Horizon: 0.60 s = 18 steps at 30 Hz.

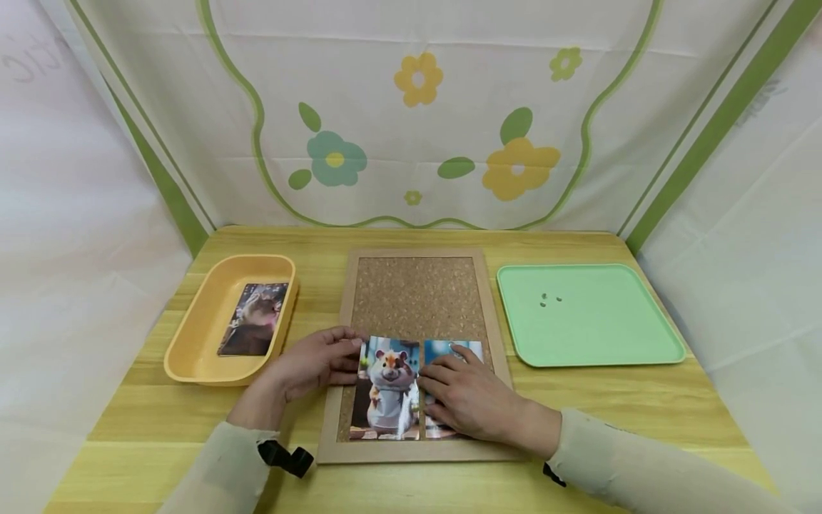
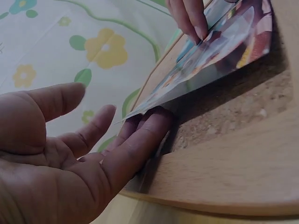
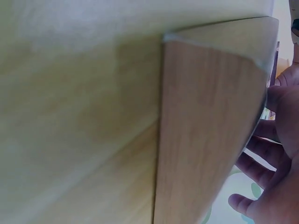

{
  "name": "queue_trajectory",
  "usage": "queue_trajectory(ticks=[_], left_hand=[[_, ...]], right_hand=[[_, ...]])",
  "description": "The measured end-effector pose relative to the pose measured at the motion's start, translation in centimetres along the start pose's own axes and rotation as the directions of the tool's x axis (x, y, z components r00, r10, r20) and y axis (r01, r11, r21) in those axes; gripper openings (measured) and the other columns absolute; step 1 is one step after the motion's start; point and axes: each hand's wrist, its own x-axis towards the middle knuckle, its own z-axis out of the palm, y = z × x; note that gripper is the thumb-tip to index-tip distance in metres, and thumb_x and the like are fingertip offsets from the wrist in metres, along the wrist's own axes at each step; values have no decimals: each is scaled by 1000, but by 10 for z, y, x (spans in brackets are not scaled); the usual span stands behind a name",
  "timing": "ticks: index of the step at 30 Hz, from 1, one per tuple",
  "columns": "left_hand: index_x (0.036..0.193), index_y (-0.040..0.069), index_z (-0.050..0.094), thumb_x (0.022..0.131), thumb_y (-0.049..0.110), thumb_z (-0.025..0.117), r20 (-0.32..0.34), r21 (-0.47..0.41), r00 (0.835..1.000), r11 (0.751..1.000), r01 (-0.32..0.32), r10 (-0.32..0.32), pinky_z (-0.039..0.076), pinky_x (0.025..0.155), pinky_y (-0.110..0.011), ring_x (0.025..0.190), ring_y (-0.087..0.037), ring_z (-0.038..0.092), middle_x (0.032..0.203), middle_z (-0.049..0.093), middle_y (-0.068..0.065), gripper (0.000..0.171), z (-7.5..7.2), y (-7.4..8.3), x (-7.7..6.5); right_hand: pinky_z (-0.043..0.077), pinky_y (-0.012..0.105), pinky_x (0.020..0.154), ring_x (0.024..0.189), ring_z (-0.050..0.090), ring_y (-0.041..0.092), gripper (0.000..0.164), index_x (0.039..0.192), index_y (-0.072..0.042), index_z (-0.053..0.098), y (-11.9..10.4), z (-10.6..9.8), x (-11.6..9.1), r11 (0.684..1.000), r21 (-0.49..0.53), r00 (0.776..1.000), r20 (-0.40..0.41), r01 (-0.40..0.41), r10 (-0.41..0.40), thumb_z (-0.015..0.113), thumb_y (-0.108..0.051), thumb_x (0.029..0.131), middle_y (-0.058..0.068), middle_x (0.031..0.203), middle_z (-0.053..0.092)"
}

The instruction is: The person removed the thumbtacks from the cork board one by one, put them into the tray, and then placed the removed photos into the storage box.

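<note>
A cork board [image 1: 417, 293] in a wooden frame lies on the table. On its lower half are two glossy photos side by side: a hamster photo [image 1: 387, 392] on the left and a blue-toned photo [image 1: 472, 350] on the right. My left hand [image 1: 321, 360] is at the hamster photo's left edge; the left wrist view shows that edge lifted off the cork, some fingers [image 2: 140, 144] under it, thumb and index finger spread apart. My right hand [image 1: 469, 396] lies over the blue-toned photo, covering much of it, its fingertips reaching the hamster photo's right edge.
An orange bin [image 1: 186, 350] on the left holds a dark picture [image 1: 253, 321]. To the right, a mint-green tray [image 1: 610, 314] carries several tiny pieces [image 1: 544, 295]. A white curtain [image 1: 385, 28] with printed flowers hangs behind the table, with more fabric at both sides.
</note>
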Motion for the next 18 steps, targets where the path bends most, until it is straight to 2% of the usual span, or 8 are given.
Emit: queue_trajectory(ticks=[5, 9, 18], left_hand=[[147, -6, 48, 108, 11, 58, 26, 14, 1000, 1000, -16, 15, 63, 90, -36, 100, -18, 67, 115, 63, -9, 43, 1, -6, -4], [146, -4, 49, 105, 5, 61, 26, 16, 1000, 1000, -13, 13, 63, 88, -36, 99, -18, 66, 113, 62, -8, 43, 2, -10, -5], [151, -2, 42, 99, 2, 68, 50, 102, 997, 993, -61, 56, 62, 93, -40, 109, -25, 67, 135, 54, -24, 58, 7, -12, -8]], right_hand=[[47, 60, 112, 124, 64, 20, 40, 134, -18, 73, 0, 0, 0, 1000, 1, 1000, -10, 0, 0, 65, -44, 104, -1, 134, 72], [47, 61, 112, 124, 64, 20, 40, 133, -18, 73, -1, 0, 0, 1000, 5, 1000, -14, -1, 1, 66, -43, 103, -1, 133, 72], [47, 61, 112, 126, 64, 20, 39, 134, -17, 73, -2, 1, -1, 1000, 21, 1000, -14, -7, 7, 66, -41, 104, -1, 134, 72]])
